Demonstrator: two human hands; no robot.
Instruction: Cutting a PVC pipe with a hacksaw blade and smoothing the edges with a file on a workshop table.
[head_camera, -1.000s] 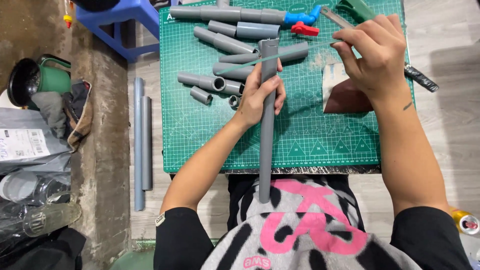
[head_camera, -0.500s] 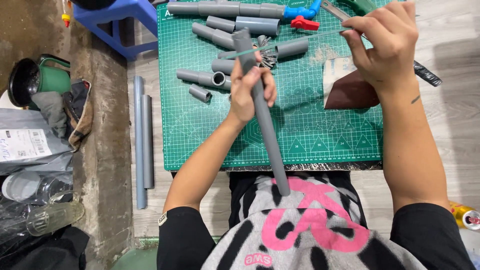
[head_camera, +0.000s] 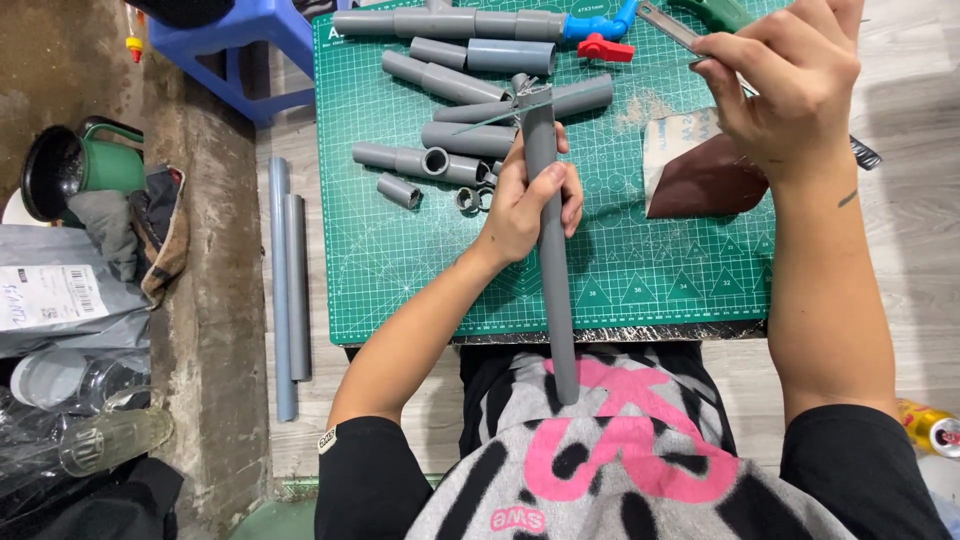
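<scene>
The left hand (head_camera: 525, 200) was closed around a long grey pipe (head_camera: 550, 250), fingers wrapped over its upper part. The pipe stood slanting over the green cutting mat (head_camera: 400, 270), its lower end toward the person's lap. The right hand (head_camera: 790, 85) pinched a thin green strand (head_camera: 600, 90) stretched taut to the pipe's top end. Loose grey pipe pieces (head_camera: 440, 160) lay just beyond.

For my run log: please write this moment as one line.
left hand: holds grey pipe | right hand: pulls thin green strip from pipe top | under: green cutting mat
</scene>
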